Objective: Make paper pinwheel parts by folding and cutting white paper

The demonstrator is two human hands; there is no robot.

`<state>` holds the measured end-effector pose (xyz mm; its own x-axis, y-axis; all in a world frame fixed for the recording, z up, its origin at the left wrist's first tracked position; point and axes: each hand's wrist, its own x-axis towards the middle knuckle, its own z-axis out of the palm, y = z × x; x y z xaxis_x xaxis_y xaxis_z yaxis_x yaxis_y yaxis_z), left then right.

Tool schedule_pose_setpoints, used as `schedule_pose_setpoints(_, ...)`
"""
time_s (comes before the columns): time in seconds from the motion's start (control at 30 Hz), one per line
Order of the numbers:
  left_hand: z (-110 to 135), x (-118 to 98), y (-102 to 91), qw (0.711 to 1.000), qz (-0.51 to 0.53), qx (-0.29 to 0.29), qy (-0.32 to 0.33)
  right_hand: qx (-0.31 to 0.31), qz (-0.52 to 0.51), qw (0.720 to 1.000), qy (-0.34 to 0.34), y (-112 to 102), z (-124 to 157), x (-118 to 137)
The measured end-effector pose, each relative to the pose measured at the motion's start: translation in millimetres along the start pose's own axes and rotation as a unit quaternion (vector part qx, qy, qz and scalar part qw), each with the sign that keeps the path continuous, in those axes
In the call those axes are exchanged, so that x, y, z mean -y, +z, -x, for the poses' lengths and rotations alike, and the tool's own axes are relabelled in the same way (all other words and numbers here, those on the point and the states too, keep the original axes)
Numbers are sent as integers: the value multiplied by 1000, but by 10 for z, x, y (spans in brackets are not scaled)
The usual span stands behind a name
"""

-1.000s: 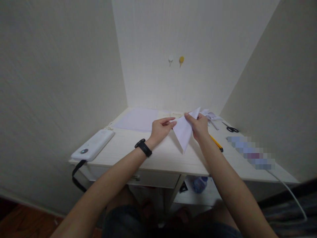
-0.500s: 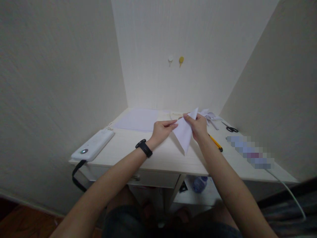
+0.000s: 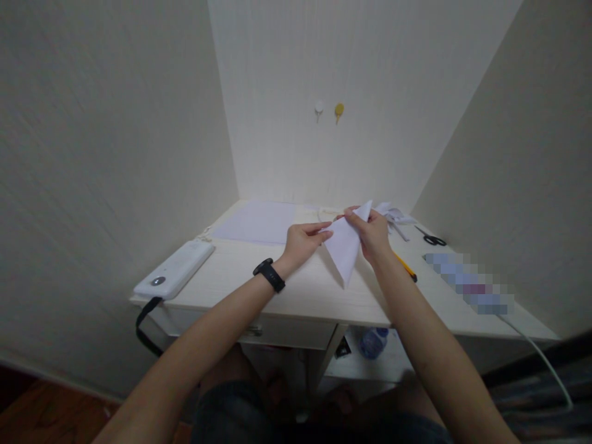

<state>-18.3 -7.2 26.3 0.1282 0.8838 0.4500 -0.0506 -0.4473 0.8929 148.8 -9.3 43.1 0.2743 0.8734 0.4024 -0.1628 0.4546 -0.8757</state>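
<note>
A folded white sheet of paper (image 3: 345, 250), triangular with one point hanging down, is held up over the white desk (image 3: 259, 287). My left hand (image 3: 303, 243), below a black wristwatch, pinches its left corner between thumb and fingers. On the upper right edge, my right hand (image 3: 372, 234) grips the paper with the thumb in front and the fingers partly hidden behind it. A yellow utility knife (image 3: 406, 267) lies just right of my right hand, its near part covered by the forearm. Paper strips (image 3: 393, 216) are heaped behind that hand.
Flat white sheets (image 3: 254, 222) lie at the back left. A white device (image 3: 176, 271) with a black strap rests at the left edge. Black scissors (image 3: 432, 238) and a blurred-out object (image 3: 467, 283) with a cable are on the right. A plastic bottle (image 3: 374, 342) stands on the shelf below.
Both hands keep hold of the folded paper in nearly the same place. The view has shifted very slightly; nothing was taken up or let go.
</note>
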Motion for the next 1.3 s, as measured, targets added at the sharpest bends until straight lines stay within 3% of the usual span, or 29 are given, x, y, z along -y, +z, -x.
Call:
schedule_pose_setpoints(0.13,-50,23,-24,999,19,-44,-12,17,47,997,62,-6,13,10)
schedule_pose_setpoints(0.27,-97,63,-65,996,27,-89,-12,79,79,986,127,4,53,35)
schedule_pose_setpoints(0.4,-121,98,-90,993,29,-112,2,119,86,981,129,7,68,12)
schedule_pose_setpoints(0.67,-127,82,-79,992,50,-113,-5,52,62,992,100,20,57,-13)
schedule_pose_setpoints(1.3,-89,70,-84,986,119,-113,-25,-42,53,998,5,48,34,-104)
